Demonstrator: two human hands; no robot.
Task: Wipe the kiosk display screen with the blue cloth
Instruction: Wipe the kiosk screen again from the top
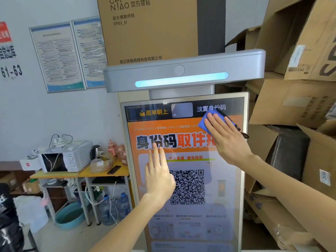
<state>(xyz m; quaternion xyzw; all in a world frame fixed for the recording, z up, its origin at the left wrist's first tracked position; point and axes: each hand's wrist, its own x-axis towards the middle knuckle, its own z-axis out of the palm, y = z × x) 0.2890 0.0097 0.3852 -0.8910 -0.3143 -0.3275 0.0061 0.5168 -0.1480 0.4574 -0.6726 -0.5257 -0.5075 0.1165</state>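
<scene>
The kiosk display screen (183, 220) stands upright in front of me, showing an orange page with a QR code. A folded blue cloth (205, 122) lies flat against the screen's upper right part. My right hand (225, 139) presses on the cloth with straight fingers, covering most of it. My left hand (158, 171) rests flat on the screen lower down, left of the QR code, fingers straight and pointing up.
The kiosk's grey scanner head (183, 73) with a lit blue bar juts out above the screen. Stacked cardboard boxes (294, 99) crowd the right side. At the left stand a yellow table (81, 173) with a microwave (61, 160), water bottles and a teal basin (70, 215) beneath.
</scene>
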